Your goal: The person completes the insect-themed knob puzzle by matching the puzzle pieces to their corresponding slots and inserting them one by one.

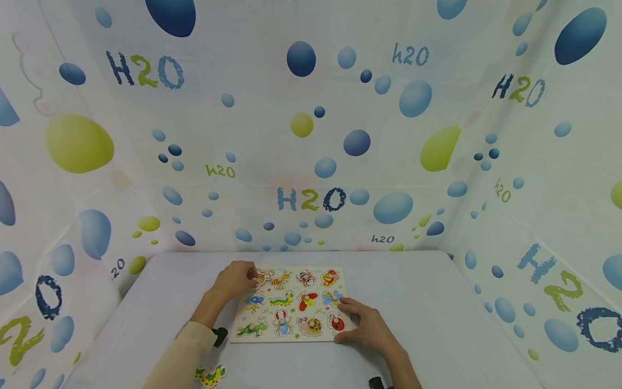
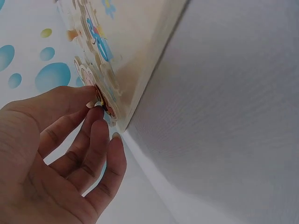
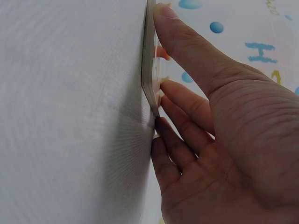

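A wooden insect puzzle board point(image 1: 298, 336) lies flat on the white table, its rows filled with bright insect pieces. At its far left corner my left hand point(image 1: 236, 278) pinches a striped insect piece point(image 2: 108, 106) between thumb and forefinger. That piece sits at or just over the board; the fingers partly hide it, so its exact seating cannot be told. My right hand point(image 1: 366, 327) holds the near right corner of the board, thumb at the front edge and fingers along the right side, by the ladybird piece point(image 1: 336, 323).
A loose green and yellow caterpillar piece point(image 1: 211, 376) lies on the table point(image 1: 272, 367) beside the left forearm. A black wrist device point(image 1: 221, 336) shows at the left sleeve. Printed sheets point(image 1: 262, 135) with bubbles and H2O lettering enclose the table behind and at both sides.
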`<state>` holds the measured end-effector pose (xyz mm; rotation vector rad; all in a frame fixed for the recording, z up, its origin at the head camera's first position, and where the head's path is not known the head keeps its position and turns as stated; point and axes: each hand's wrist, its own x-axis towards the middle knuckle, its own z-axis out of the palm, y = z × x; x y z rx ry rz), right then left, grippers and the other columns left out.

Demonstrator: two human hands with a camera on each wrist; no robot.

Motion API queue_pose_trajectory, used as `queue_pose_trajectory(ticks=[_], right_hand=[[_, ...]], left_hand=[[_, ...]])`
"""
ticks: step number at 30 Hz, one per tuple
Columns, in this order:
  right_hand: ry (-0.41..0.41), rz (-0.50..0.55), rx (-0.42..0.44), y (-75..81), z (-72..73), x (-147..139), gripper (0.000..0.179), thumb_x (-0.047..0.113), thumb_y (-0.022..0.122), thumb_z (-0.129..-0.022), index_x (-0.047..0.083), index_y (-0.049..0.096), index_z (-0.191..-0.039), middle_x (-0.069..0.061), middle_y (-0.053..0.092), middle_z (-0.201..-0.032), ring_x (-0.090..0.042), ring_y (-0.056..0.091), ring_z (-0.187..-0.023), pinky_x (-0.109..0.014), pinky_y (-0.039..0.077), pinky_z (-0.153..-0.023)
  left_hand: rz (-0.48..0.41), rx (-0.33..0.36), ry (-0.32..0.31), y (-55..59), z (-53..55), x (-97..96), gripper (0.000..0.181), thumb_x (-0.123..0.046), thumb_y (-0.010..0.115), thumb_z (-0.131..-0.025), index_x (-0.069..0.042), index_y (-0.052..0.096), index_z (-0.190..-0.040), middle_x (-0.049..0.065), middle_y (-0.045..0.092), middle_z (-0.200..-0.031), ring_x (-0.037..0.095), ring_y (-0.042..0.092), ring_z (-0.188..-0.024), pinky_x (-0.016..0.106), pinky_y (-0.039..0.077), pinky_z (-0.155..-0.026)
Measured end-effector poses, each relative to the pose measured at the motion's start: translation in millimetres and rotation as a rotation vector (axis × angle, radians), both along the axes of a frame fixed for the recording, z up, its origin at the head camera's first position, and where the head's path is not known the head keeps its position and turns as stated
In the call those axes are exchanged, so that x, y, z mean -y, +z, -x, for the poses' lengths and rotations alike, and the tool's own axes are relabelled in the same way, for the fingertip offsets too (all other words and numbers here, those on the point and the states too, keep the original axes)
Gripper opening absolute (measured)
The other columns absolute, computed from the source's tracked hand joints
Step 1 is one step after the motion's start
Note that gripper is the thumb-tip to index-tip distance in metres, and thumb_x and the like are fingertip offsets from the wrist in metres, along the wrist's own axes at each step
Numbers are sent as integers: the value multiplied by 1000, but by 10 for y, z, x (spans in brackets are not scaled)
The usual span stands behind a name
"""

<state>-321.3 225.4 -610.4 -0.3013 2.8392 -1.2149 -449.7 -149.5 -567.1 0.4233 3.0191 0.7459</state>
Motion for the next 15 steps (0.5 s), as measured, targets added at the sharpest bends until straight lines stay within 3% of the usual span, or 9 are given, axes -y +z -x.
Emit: queue_pose_trajectory(ticks=[15], right_hand=[[21, -16, -29, -5, 17, -4, 86, 48, 96, -68, 14, 66, -141, -1, 54, -155, -35, 40, -150, -59, 31, -118]], left_hand=[[15, -20, 14, -67, 97, -54, 12, -16, 79, -91, -11, 68, -89, 1, 63, -85, 19, 56, -75, 39, 51, -70]])
